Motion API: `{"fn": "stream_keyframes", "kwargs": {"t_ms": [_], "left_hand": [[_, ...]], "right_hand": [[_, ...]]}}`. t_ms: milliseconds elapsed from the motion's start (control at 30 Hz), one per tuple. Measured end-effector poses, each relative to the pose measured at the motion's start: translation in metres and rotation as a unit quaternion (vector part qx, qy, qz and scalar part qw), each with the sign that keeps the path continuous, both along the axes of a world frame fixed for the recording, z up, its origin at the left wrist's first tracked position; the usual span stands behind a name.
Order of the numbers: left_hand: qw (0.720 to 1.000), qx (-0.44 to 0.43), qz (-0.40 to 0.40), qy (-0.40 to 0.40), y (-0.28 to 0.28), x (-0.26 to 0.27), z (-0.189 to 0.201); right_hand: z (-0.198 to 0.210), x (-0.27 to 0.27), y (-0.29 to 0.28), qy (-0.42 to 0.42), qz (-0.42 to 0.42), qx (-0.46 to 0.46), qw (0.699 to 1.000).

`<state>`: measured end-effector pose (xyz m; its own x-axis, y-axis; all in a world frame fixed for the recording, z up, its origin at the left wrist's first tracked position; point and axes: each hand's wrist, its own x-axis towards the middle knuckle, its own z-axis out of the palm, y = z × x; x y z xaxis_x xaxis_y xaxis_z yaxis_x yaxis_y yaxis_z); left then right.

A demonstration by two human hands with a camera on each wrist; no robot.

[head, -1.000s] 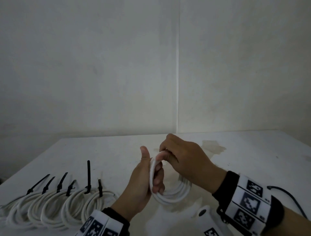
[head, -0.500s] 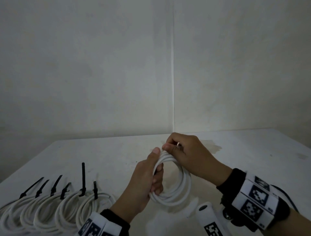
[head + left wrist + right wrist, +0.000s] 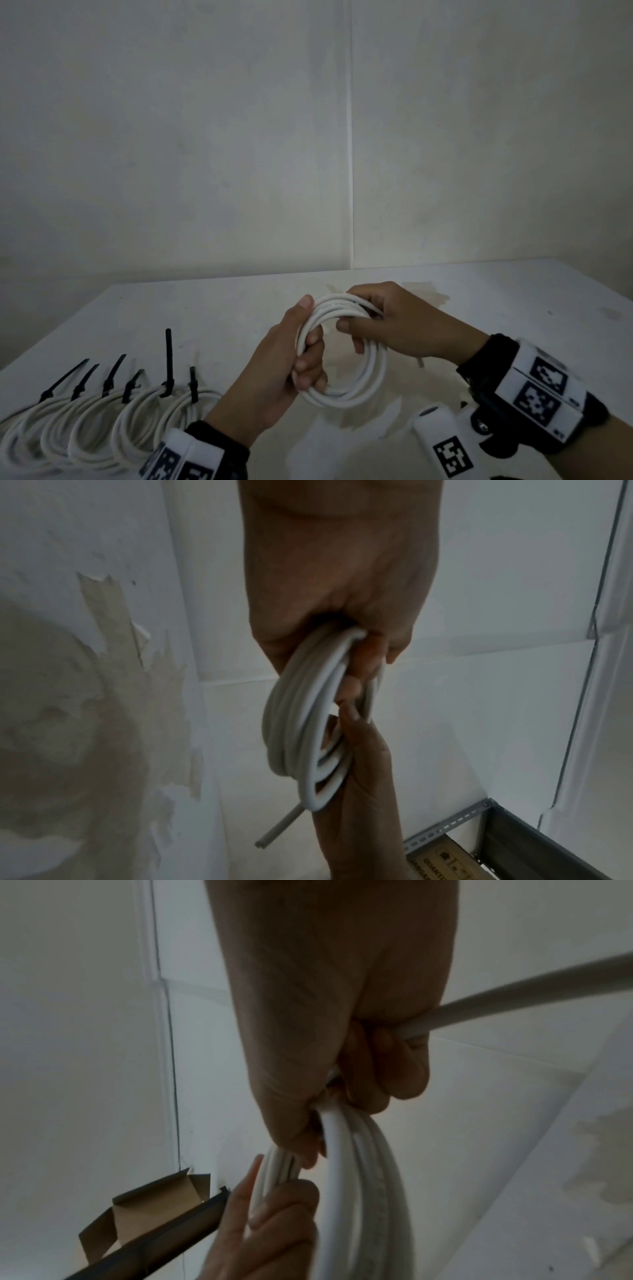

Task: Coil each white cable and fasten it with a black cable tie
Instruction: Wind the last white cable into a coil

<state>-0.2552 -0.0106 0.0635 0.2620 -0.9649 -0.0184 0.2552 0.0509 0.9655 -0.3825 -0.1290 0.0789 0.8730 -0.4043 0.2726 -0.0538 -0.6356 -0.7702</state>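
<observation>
A white cable coil (image 3: pixel 371 373) of several loops is held upright above the white table (image 3: pixel 171 308). My left hand (image 3: pixel 301 353) grips the coil's left side, fingers curled through the ring, thumb on top. My right hand (image 3: pixel 370 318) grips the top of the coil (image 3: pixel 346 1183), fingers wrapped round the strands. In the left wrist view the coil (image 3: pixel 301 723) hangs from my left hand (image 3: pixel 346 631), and a free cable end (image 3: pixel 277 829) sticks out below. A straight stretch of cable (image 3: pixel 534 999) leaves my right hand (image 3: pixel 356 1069).
Several coiled white cables (image 3: pixel 102 428), each fastened with a black cable tie (image 3: pixel 168 363), lie in a row at the table's front left. A wall corner stands behind the table. A cardboard box (image 3: pixel 150 1202) and a metal shelf frame (image 3: pixel 514 840) show in the wrist views.
My right hand has slid along the top of the coil and now wraps round the strands. The coil has turned to face me more openly. My left hand keeps its hold.
</observation>
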Motion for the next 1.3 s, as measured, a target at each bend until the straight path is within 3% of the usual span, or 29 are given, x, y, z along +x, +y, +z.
{"fn": "stream_keyframes", "kwargs": {"t_ms": [133,333,600,767,833,900,967,1033,1200,1300], "left_hand": [[0.999,0.002,-0.031,0.005,0.001,0.001,0.002],[0.999,0.015,-0.029,0.002,-0.004,-0.005,0.002],[0.996,0.041,0.033,-0.074,-0.009,-0.003,-0.002],[0.997,0.033,0.049,-0.052,-0.005,0.0,-0.004],[0.997,0.023,0.054,-0.042,-0.005,0.001,-0.002],[0.998,0.012,0.063,-0.025,-0.004,0.004,0.0],[0.997,0.006,0.074,0.0,-0.004,0.007,0.0],[0.997,0.006,0.081,0.021,-0.004,0.008,0.0],[0.995,0.01,0.081,0.049,-0.004,0.008,-0.005],[0.995,0.0,0.074,0.059,-0.005,0.006,-0.006]], "right_hand": [[-0.003,0.002,0.002,-0.037,-0.026,-0.039,0.998],[-0.002,0.0,-0.001,-0.056,-0.042,-0.022,0.997],[-0.007,-0.002,0.003,-0.044,-0.032,0.059,0.997],[-0.009,-0.007,0.006,-0.04,-0.021,0.133,0.99],[-0.01,-0.006,0.006,-0.034,-0.042,0.1,0.993],[-0.011,-0.004,0.007,-0.041,-0.075,0.008,0.996],[-0.012,-0.004,0.005,-0.026,-0.125,-0.113,0.985],[-0.011,-0.003,0.004,0.004,-0.165,-0.162,0.973],[-0.013,0.0,0.002,0.001,-0.18,-0.115,0.977],[-0.016,0.003,0.003,-0.033,-0.167,0.013,0.985]]}}
